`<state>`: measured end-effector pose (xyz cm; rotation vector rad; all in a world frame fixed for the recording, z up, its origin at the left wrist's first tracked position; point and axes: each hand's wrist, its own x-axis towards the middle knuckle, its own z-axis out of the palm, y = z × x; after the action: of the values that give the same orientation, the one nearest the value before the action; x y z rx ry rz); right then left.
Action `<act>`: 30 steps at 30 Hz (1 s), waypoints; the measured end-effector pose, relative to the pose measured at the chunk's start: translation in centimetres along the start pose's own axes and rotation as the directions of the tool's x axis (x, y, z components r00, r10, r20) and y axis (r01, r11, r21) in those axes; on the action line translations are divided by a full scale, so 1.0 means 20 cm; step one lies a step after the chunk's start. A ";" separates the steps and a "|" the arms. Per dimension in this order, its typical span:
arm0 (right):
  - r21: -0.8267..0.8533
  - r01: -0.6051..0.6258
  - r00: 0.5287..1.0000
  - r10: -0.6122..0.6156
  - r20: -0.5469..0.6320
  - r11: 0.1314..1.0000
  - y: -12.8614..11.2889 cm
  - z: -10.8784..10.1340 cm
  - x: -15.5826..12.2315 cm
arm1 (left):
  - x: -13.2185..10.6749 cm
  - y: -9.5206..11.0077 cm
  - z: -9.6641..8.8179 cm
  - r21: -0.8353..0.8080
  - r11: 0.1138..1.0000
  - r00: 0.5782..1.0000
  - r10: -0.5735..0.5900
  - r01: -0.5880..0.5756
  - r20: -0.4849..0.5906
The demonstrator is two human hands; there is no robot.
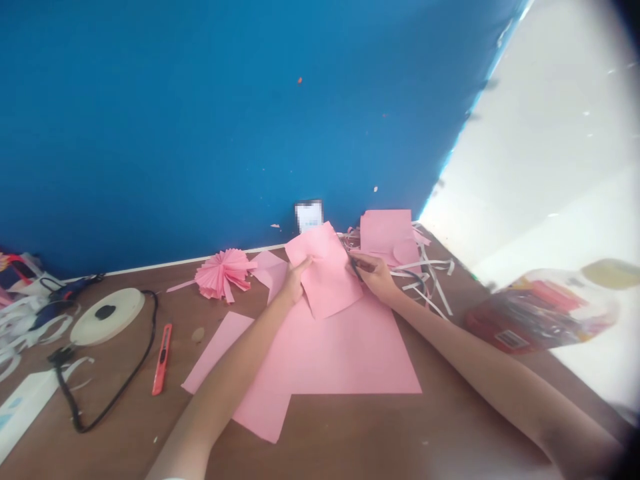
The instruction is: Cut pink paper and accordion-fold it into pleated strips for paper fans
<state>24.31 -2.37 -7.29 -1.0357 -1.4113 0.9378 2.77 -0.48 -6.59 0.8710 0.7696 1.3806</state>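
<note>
A pink sheet of paper (325, 273) is raised and tilted above the table, and my left hand (295, 280) pinches it at its left side. At the sheet's right edge, my right hand (374, 275) is closed around dark-handled scissors (355, 265), whose blades are narrow and partly hidden against the paper. Beneath both hands lies a larger pink sheet (350, 357), with more pink pieces around it. A pleated pink paper flower (223, 275) rests to the left of my left hand.
On the left are a red box cutter (161, 360), a round cream disc with a black cable (107, 317) and white paper strips (50, 327). Behind my right hand, a pink piece (387, 230) leans among strips. A plastic bag (540, 310) stands right; a blue wall (225, 133) rises behind.
</note>
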 end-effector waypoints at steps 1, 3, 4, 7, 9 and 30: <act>-0.004 0.002 1.000 -0.002 -0.001 1.000 0.00 0.00 0.00 | 0.00 0.00 0.00 0.004 1.000 1.000 -0.003 0.003 -0.001; -0.002 0.012 1.000 -0.012 -0.013 1.000 0.01 0.00 0.00 | 0.00 0.00 0.00 0.017 1.000 1.000 -0.011 0.011 -0.008; 0.004 0.017 1.000 -0.017 -0.024 1.000 0.02 0.00 0.00 | 0.00 0.00 0.00 0.028 0.999 1.000 -0.017 0.017 -0.017; 0.036 0.008 0.998 -0.006 -0.054 0.999 0.02 0.00 0.01 | 0.01 -0.01 -0.01 0.088 0.996 0.998 -0.027 0.031 -0.052; 0.068 -0.018 0.997 0.023 -0.069 0.998 0.01 0.00 0.01 | 0.01 -0.02 -0.02 0.135 0.990 0.996 -0.026 0.038 -0.086; 0.025 0.009 1.000 -0.009 0.003 1.000 -0.01 0.00 0.01 | 0.00 0.00 -0.01 -0.001 0.999 0.999 -0.033 0.033 -0.004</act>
<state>24.24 -2.23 -6.96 -1.0087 -1.4029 0.9486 2.61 -0.46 -6.66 0.8517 0.7834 1.3538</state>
